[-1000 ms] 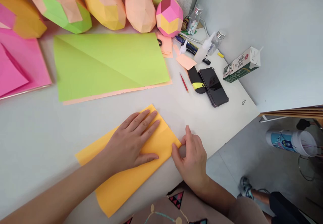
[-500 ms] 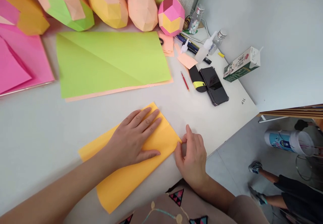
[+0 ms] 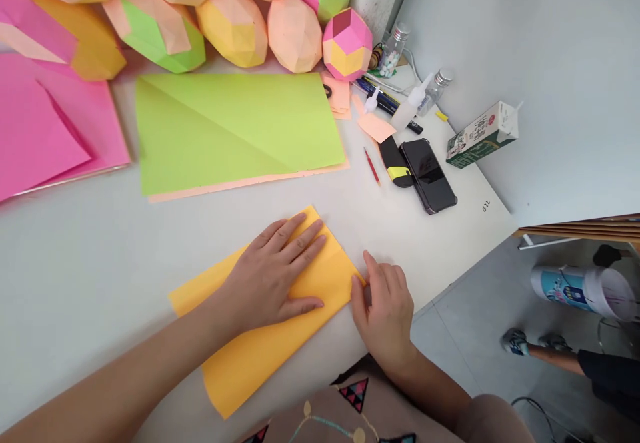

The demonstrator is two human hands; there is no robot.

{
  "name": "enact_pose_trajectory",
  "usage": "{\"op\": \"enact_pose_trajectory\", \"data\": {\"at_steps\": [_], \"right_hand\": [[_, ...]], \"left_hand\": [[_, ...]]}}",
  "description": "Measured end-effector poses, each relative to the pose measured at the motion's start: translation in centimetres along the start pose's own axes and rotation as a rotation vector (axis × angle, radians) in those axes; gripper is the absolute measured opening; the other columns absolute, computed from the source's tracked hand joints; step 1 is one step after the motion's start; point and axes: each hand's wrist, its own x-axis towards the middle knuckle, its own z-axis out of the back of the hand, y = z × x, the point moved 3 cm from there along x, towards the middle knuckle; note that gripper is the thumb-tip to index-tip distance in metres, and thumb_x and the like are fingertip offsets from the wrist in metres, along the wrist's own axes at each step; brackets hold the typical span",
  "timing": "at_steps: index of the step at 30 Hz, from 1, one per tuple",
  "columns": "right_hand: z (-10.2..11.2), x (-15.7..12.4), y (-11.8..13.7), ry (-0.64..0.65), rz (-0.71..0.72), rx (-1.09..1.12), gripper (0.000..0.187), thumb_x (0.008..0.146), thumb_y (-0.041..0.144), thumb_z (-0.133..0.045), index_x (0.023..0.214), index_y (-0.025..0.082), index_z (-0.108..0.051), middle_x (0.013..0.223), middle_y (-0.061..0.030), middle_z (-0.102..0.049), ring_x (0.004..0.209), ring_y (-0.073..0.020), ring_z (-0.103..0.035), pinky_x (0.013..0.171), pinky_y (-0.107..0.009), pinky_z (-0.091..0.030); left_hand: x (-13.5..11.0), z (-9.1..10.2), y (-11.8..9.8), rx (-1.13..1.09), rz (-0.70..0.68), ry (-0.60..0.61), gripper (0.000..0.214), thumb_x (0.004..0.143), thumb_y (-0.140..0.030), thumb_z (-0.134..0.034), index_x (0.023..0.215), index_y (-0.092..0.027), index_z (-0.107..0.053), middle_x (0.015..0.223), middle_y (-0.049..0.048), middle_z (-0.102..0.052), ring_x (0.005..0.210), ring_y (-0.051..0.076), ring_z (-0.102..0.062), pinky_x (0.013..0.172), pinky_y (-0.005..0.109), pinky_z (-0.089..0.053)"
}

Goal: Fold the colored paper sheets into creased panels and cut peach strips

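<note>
Orange paper (image 3: 330,271), smooth and matt, lying aslant on the bench (image 3: 90,256) close to its near edge; apparently folded, with crisp corners at the upper end and a curving lower edge. Pressed down under a left hand (image 3: 270,283), fingers spread, grip released and clasping nothing. Caught at its right-hand corner in the grip of the right hand (image 3: 386,306), between thumb and bent fingers. Judging by this, at the stage of lining up and steadying a fold. Calling next, probably, for a well-matched corner and even pressure along the crease, without any slip of the sheet. Towards the back edge, a broad green sheet (image 3: 240,123) over a slightly protruding peach sheet (image 3: 200,194); further left, layered pink sheets (image 3: 45,130). Along the back edge, faceted, egg-like forms (image 3: 295,33), papery and angular. Towards the right corner, a glossy black phone (image 3: 429,176); beyond, beside the wall, a printed, boxy carton (image 3: 483,134).
</note>
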Motion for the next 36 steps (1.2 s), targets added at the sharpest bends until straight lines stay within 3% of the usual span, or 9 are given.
{"op": "enact_pose_trajectory", "data": {"at_steps": [26, 36], "right_hand": [[0.08, -0.02, 0.13, -0.006, 0.044, 0.032, 0.027, 0.09, 0.015, -0.045, 0.113, 0.014, -0.058, 0.081, -0.0062, -0.055, 0.076, -0.0198, -0.047, 0.065, -0.034, -0.044], [0.08, -0.23, 0.13, -0.009, 0.026, 0.007, 0.038, 0.088, 0.016, -0.048, 0.125, 0.01, -0.047, 0.084, -0.0081, -0.055, 0.08, -0.0215, -0.047, 0.072, -0.038, -0.046]], "left_hand": [[-0.12, -0.19, -0.24, -0.003, 0.018, 0.012, 0.091, 0.08, -0.075, -0.037, 0.144, -0.011, -0.028, 0.153, 0.0162, -0.019, 0.142, 0.035, -0.012, 0.113, 0.051, -0.017], [-0.08, -0.15, -0.22, -0.005, 0.021, 0.019, 0.091, 0.079, -0.075, -0.038, 0.145, -0.013, -0.027, 0.154, 0.0158, -0.019, 0.142, 0.035, -0.012, 0.113, 0.052, -0.017]]}}
